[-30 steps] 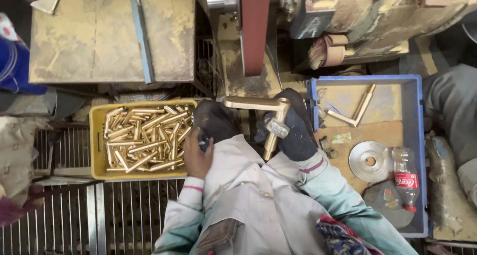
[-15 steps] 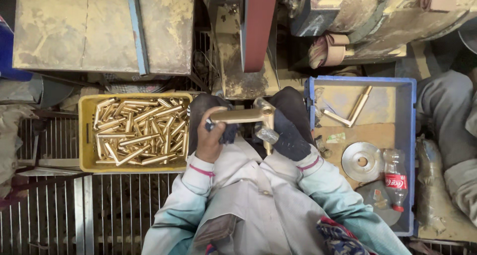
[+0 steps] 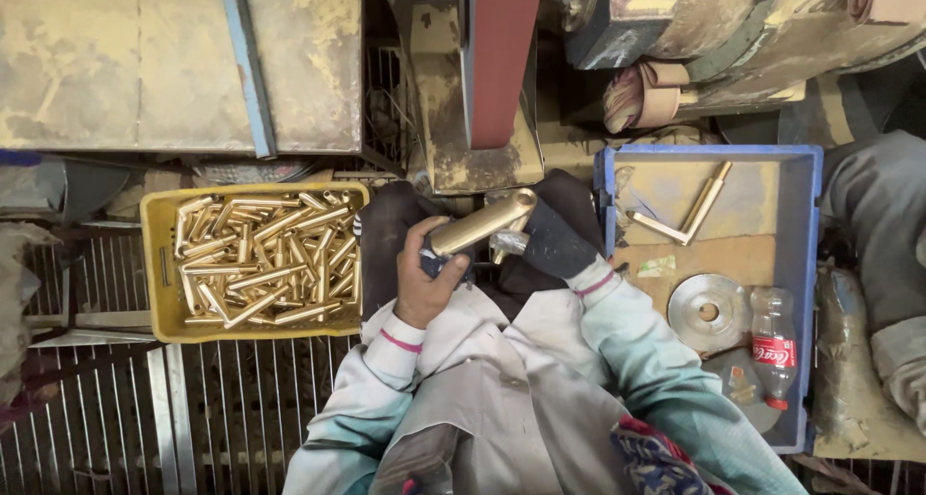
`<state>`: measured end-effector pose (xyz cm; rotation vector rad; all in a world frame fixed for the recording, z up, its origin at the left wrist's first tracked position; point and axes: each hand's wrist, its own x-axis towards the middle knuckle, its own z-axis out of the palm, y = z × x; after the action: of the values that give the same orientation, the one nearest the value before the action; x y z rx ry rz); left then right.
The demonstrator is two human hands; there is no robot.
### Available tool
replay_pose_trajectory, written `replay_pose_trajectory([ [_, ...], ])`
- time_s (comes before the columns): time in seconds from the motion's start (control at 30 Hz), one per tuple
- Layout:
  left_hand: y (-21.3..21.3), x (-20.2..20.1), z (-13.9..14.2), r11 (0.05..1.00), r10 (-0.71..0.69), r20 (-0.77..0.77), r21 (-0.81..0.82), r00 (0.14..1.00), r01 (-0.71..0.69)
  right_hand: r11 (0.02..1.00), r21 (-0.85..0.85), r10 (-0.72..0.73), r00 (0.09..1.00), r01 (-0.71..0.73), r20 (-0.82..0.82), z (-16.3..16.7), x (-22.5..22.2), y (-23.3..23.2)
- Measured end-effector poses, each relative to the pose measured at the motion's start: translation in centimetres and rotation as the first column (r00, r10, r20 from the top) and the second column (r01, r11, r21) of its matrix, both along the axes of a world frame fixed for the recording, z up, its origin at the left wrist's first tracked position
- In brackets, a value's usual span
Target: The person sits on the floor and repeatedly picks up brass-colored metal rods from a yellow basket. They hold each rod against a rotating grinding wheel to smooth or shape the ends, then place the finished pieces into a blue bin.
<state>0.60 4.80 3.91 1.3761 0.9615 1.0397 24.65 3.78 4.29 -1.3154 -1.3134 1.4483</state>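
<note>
From my head camera, looking down: my left hand (image 3: 424, 281) is wrapped around the lower end of a brass tube fitting (image 3: 482, 223), fingers closed over it with a scrap of dark cloth in the grip. My right hand (image 3: 552, 242), in a dark glove, closes on the short side branch of the same piece. The fitting sits just below the red-brown abrasive belt (image 3: 499, 56), tilted up toward it, not touching. To do this well I judge I should keep both grips firm and my fingers clear of the belt. The yellow crate of brass tubes (image 3: 260, 256) lies at my left, the blue tray (image 3: 803, 215) at my right.
</note>
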Motion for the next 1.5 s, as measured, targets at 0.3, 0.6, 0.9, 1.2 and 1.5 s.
replay_pose_trajectory([
  [0.3, 3.1, 2.3, 0.0, 0.997, 0.039, -0.171, 0.077, 0.985, -0.026, 0.993, -0.105, -0.051, 0.998, 0.048, -0.024, -2.5, 0.7, 3.9],
  [0.6, 5.4, 3.7, -1.7, 0.988, 0.065, -0.182, 0.147, 0.981, -0.038, 0.981, -0.184, -0.075, 0.995, 0.062, -0.066, -3.2, 0.7, 6.1],
  [0.9, 6.9, 3.7, -3.5, 0.995, 0.078, -0.137, 0.079, 0.988, -0.067, 0.967, -0.247, -0.093, 0.991, 0.067, -0.096, -4.1, 0.6, 7.1],
  [1.2, 7.4, 3.5, -5.3, 0.996, 0.084, -0.089, 0.007, 0.992, -0.084, 0.953, -0.290, -0.127, 0.984, 0.087, -0.121, -4.9, 0.7, 6.9],
  [1.5, 8.2, 3.7, -7.4, 0.950, 0.197, -0.024, -0.244, 0.980, -0.196, 0.945, -0.312, -0.147, 0.981, 0.100, -0.130, -5.7, 0.4, 6.8],
])
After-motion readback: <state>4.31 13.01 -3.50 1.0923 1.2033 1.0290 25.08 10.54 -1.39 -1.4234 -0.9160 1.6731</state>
